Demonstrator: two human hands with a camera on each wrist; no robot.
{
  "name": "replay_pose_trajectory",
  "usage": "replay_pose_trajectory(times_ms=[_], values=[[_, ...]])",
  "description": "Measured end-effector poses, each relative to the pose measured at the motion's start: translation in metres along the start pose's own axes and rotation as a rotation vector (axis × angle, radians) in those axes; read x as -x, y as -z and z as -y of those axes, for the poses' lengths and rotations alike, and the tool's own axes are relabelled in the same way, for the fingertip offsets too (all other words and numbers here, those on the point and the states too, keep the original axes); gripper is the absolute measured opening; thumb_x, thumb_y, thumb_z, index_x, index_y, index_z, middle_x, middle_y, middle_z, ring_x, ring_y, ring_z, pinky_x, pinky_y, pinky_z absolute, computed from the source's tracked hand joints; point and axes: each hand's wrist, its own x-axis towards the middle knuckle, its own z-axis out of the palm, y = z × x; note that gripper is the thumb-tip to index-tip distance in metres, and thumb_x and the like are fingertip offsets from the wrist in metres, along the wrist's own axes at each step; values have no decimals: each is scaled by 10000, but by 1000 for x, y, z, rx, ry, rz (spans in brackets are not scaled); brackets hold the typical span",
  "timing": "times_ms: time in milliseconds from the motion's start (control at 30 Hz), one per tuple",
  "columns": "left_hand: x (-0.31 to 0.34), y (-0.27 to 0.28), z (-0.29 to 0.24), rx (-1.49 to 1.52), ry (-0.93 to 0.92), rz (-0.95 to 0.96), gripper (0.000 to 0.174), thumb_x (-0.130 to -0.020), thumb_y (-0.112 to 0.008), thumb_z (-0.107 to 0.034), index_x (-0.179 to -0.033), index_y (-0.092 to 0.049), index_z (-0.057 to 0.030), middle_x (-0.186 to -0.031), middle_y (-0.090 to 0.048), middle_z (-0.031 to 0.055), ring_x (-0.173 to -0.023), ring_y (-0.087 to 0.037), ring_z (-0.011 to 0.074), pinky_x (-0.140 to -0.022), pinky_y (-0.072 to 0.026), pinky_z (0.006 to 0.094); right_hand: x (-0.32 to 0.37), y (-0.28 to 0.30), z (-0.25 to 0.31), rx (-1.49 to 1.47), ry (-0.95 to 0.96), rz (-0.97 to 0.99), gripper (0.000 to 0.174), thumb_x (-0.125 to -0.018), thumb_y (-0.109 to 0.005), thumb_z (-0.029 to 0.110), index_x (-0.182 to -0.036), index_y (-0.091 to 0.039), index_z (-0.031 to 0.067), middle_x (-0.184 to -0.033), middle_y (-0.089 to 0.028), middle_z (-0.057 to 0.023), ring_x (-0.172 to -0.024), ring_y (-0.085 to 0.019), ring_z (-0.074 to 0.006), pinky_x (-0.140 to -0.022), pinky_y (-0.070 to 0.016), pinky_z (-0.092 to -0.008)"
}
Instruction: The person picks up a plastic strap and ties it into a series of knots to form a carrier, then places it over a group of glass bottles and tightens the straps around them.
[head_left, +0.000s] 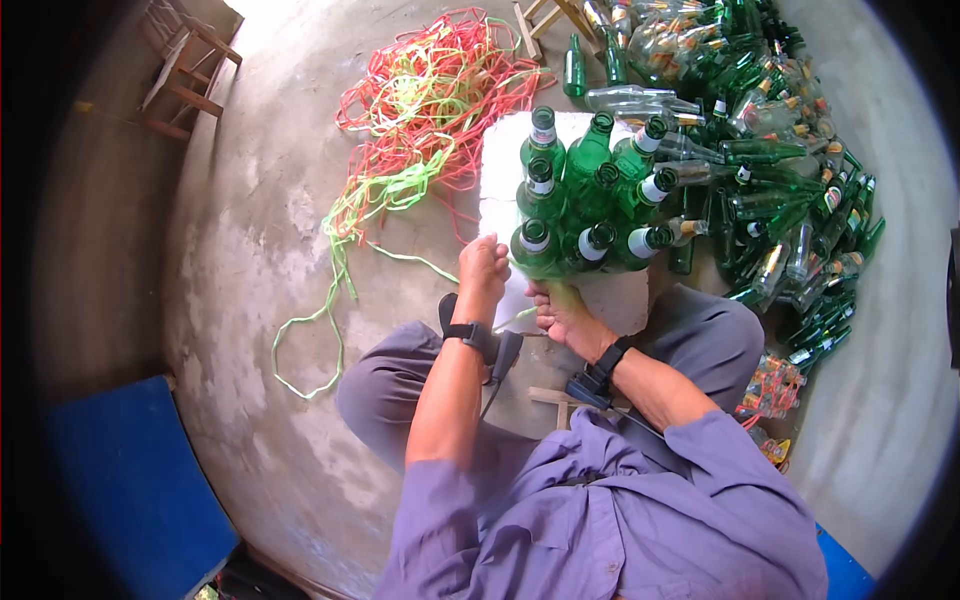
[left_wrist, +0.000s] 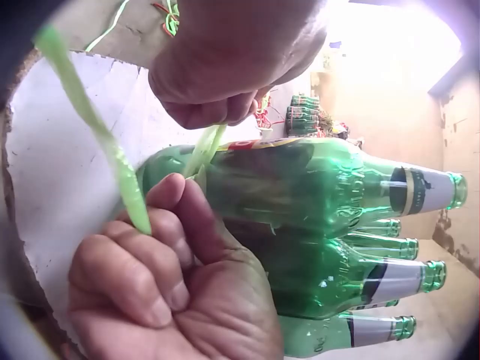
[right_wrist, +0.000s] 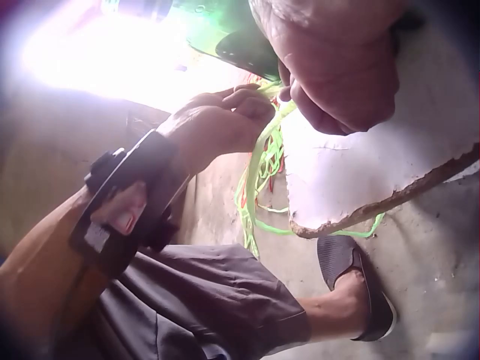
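Note:
Several green glass bottles (head_left: pixel 587 200) stand upright in a tight block on a white board (head_left: pixel 500 185). A light green plastic strap (left_wrist: pixel 201 154) runs round the lower part of the bottles at their near side. My left hand (head_left: pixel 483 268) pinches the strap between thumb and curled fingers, and a loose end sticks up past the knuckles in the left wrist view. Close beside it, my right hand (head_left: pixel 565 312) grips the strap low against the nearest bottles. In the right wrist view, both hands meet at the strap near the board's edge.
A tangled heap of red and green straps (head_left: pixel 435 100) lies on the floor beyond the board. Many loose bottles (head_left: pixel 760 150) are piled at the right. A wooden chair (head_left: pixel 185 70) stands far left, and a blue panel (head_left: pixel 140 480) is at lower left.

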Motion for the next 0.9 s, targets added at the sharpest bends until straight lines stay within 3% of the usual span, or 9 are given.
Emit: replay_pose_trajectory(times_ms=[67, 167, 533, 733, 900], values=[[-11, -5, 1, -4, 40, 1, 215, -949, -483, -133, -734, -481, -137, -576, -446, -28, -386, -316, 73, -360, -217, 238, 2, -1, -4, -10, 18, -2, 234, -880, -701, 237, -820, -557, 62, -590, -351, 88, -440, -266, -25, -396, -224, -196], [-28, 2, 7, -64, 70, 16, 145, -957, -512, -146, -819, -469, -139, -605, -441, -26, -411, -320, 82, -376, -230, 252, 3, -4, -7, -44, 56, -8, 232, -875, -704, 227, -797, -555, 67, -587, -349, 87, -437, -270, -27, -398, -224, -196], [-42, -4, 16, -137, -38, -132, 203, -936, -533, -120, -747, -459, -130, -581, -411, -39, -400, -328, 86, -368, -223, 280, 12, -8, -4, -17, 182, -43, 209, -854, -711, 196, -755, -550, 107, -607, -410, 61, -419, -255, -34, -389, -208, -207], [-39, -13, 5, -58, -60, -161, 170, -916, -541, -118, -764, -469, -137, -579, -409, -39, -397, -316, 87, -368, -215, 280, 14, -2, 9, 67, 194, -15, 207, -862, -686, 166, -743, -537, 83, -590, -374, 61, -417, -244, -30, -376, -185, -216], [-27, 0, 6, -109, -72, -63, 137, -896, -525, -88, -774, -482, -130, -581, -429, -25, -383, -311, 76, -345, -209, 257, 8, 9, 9, 228, 182, -31, 198, -886, -655, 151, -758, -539, 54, -582, -328, 74, -420, -243, -25, -377, -172, -220]])
